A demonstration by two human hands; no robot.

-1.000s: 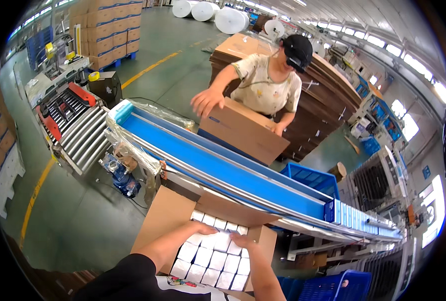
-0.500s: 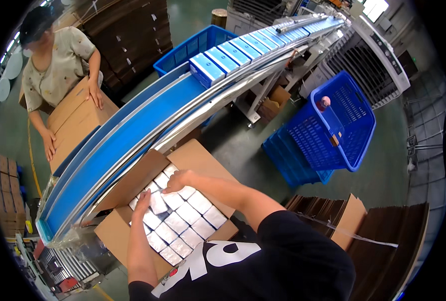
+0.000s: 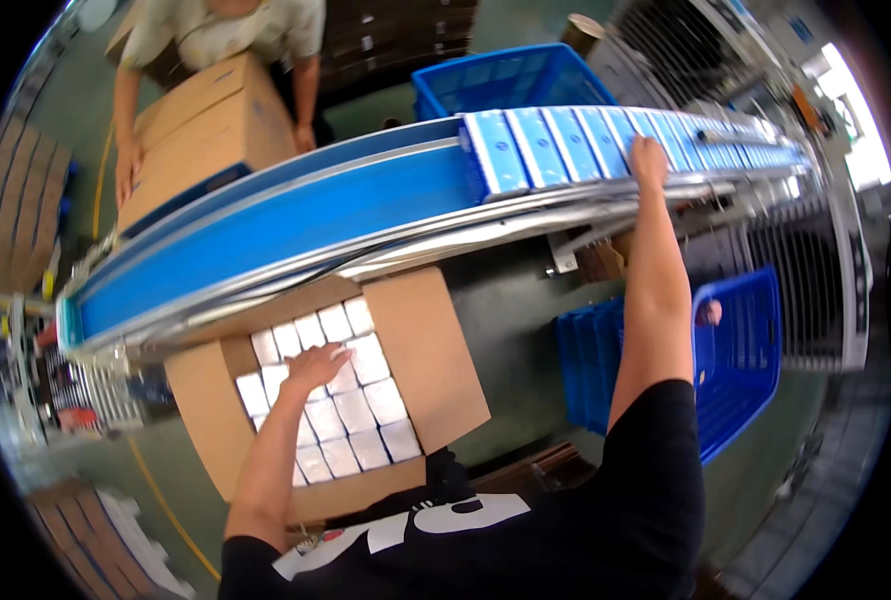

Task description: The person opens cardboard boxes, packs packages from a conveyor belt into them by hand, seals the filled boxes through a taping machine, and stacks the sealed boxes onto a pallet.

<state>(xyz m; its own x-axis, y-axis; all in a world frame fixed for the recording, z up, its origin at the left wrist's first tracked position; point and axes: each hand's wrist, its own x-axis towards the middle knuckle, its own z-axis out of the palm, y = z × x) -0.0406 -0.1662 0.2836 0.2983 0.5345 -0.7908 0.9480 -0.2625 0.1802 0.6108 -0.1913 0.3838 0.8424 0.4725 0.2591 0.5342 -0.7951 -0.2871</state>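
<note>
An open cardboard carton [image 3: 430, 335] stands before me, filled with rows of white-topped packs [image 3: 356, 411]. Over the packs lies my left hand [image 3: 315, 368], fingers spread and touching their tops, holding nothing I can see. My right arm reaches out to the conveyor [image 3: 295, 225], where blue-and-white packs [image 3: 531, 150] stand side by side in a long row. My right hand [image 3: 648, 162] rests on the near part of that row, knuckles bent. Its fingertips are hidden, so whether it grips a pack cannot be made out.
Across the conveyor a person's hands hold a closed carton [image 3: 200, 130]. A blue crate [image 3: 515, 80] sits behind the belt. At the right are stacked blue baskets [image 3: 740, 370] and a large grilled machine [image 3: 810, 270]. Stacked cartons [image 3: 20, 205] stand far left.
My right hand has left the carton and moved up and right to the packs on the conveyor. My left hand stays over the carton, its fingers now spread. The view has turned.
</note>
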